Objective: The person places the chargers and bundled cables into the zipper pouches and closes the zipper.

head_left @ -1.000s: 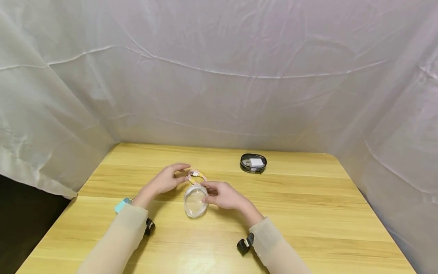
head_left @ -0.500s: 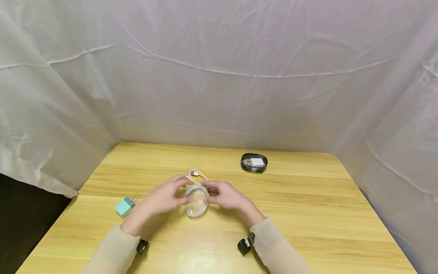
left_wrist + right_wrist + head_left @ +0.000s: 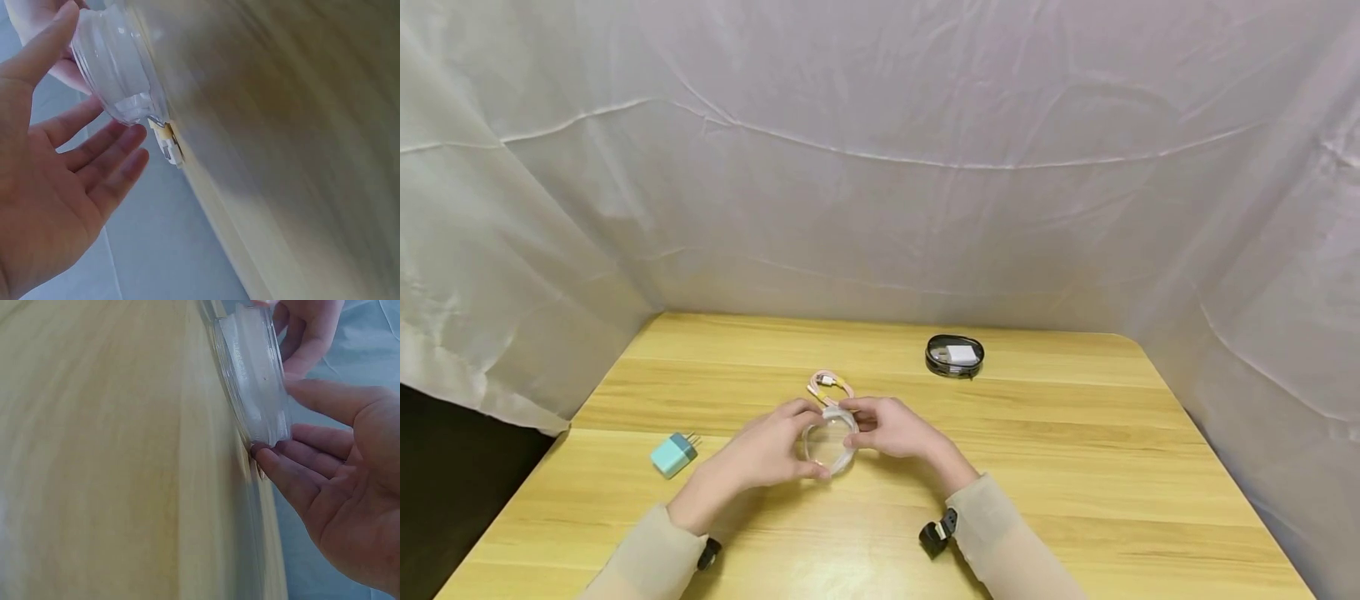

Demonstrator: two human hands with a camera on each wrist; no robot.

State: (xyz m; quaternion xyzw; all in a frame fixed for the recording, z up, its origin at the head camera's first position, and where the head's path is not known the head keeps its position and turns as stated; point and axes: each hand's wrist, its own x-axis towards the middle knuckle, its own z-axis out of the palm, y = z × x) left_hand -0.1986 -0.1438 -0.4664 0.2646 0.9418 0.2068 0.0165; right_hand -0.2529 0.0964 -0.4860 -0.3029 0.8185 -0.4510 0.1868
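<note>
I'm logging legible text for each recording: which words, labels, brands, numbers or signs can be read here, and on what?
None can be read.
Clear case: faint marks, perhaps lettering, on its side in the right wrist view; too blurred to read.
Teal plug: no text can be made out.
White plug in the black-rimmed case: too small to tell.

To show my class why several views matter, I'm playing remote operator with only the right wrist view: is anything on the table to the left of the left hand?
Observer: Yes, a teal plug adapter.
Operator: Anything farther off, beyond the right hand?
Observer: A white adapter, inside what looks like a black-rimmed case.
Operator: And just beyond the clear container?
Observer: The white connector of a pink-and-yellow cable.
</note>
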